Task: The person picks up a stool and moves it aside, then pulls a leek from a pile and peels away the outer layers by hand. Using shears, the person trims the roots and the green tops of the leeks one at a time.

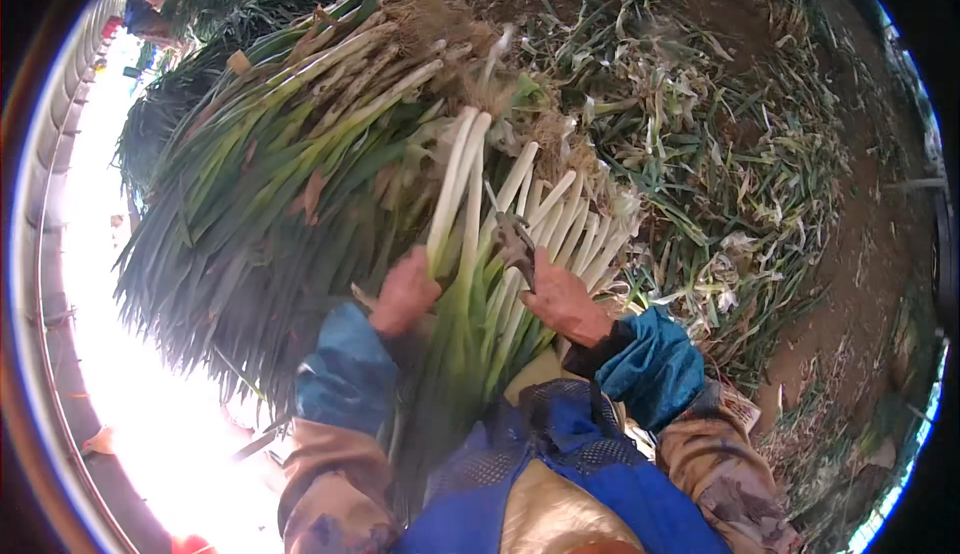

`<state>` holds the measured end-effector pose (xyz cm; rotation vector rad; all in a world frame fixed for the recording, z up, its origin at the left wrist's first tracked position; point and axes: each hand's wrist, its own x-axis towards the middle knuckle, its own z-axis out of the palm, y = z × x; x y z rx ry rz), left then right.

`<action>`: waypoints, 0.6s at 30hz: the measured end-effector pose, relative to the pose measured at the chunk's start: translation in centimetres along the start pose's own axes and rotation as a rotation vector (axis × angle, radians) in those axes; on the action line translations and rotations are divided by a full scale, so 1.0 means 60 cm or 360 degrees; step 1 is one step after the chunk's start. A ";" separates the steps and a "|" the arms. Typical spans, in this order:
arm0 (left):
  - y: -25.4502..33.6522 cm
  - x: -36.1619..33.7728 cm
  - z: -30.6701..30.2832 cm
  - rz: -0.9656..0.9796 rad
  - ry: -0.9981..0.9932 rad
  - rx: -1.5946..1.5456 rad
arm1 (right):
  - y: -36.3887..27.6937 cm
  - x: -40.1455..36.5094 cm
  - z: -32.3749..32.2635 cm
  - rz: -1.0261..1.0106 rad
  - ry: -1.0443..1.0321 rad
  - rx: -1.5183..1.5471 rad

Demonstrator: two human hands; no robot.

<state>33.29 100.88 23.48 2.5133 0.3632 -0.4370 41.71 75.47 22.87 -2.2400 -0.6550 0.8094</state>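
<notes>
My left hand [406, 292] is closed around the green part of a few leeks [461, 189], whose white ends point away from me. In my right hand [563, 299] is what looks like an air blow gun [515, 244], its thin nozzle pointing up and left towards the leek stems. More leeks [575, 219] with bare white stems lie side by side just beyond and right of that hand. Their green leaves run down towards my lap. My right fingers are partly hidden behind the hand.
A big heap of leeks with roots and dark leaves [290, 144] lies to the left and ahead. Stripped leaves and peelings [690, 144] cover the ground at the right, beside bare soil [840, 324]. Part of another person [147, 4] shows at the far upper left.
</notes>
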 end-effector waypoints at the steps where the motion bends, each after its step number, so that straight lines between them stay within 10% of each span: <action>1: 0.012 -0.016 0.025 -0.0057 -0.0017 0.0082 | 0.003 -0.005 -0.007 0.0044 0.0022 -0.0010; 15: 0.137 -0.100 0.150 0.0023 0.0349 0.1053 | 0.028 -0.044 -0.054 0.0249 -0.0091 -0.0109; 17: 0.125 -0.114 0.150 -0.0017 -0.0116 0.0764 | 0.062 -0.050 -0.042 -0.0869 0.0196 -0.0084; 18: 0.143 -0.073 0.166 0.0108 -0.0086 0.0739 | 0.082 -0.052 -0.053 -0.0711 0.0073 -0.0074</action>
